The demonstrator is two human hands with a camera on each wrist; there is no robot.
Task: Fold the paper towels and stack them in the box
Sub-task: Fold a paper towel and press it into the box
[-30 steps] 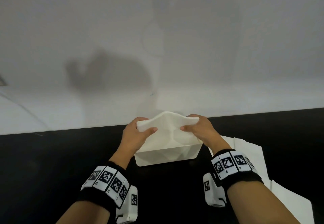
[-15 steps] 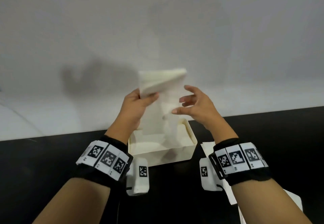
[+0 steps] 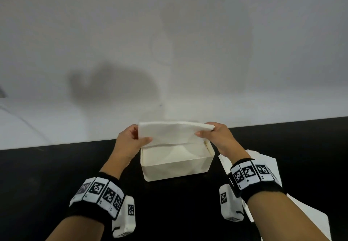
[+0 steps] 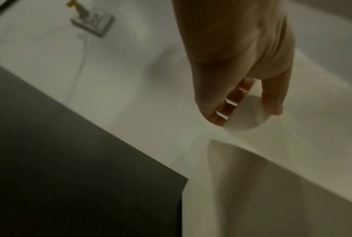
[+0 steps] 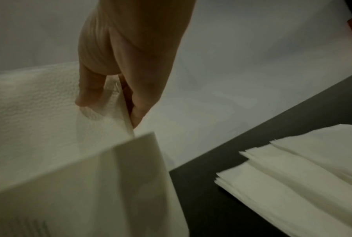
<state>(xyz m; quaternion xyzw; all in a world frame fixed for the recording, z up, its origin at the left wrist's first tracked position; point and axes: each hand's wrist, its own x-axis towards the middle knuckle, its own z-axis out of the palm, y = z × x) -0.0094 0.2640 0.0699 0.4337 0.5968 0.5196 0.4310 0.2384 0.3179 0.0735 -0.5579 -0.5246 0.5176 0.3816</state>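
Observation:
A folded white paper towel (image 3: 174,132) is stretched flat just above the far half of the open cream box (image 3: 175,171). My left hand (image 3: 131,142) pinches its left end between thumb and fingers. My right hand (image 3: 216,137) pinches its right end the same way. In the left wrist view the left hand (image 4: 250,102) holds the towel (image 4: 292,136) over the box wall (image 4: 272,200). In the right wrist view the right hand (image 5: 114,102) pinches the towel (image 5: 35,112) at the box corner (image 5: 134,160). The box floor under the towel is partly hidden.
A loose pile of unfolded paper towels (image 3: 263,165) lies on the black table (image 3: 56,174) right of the box, also seen as stacked sheets (image 5: 292,176). A white wall rises just behind the table's far edge. A wall socket (image 4: 91,24) with a cable sits far left.
The towel, held up on end by the left hand half a second ago, has come down flat over the box. The right hand has taken hold of its right end again.

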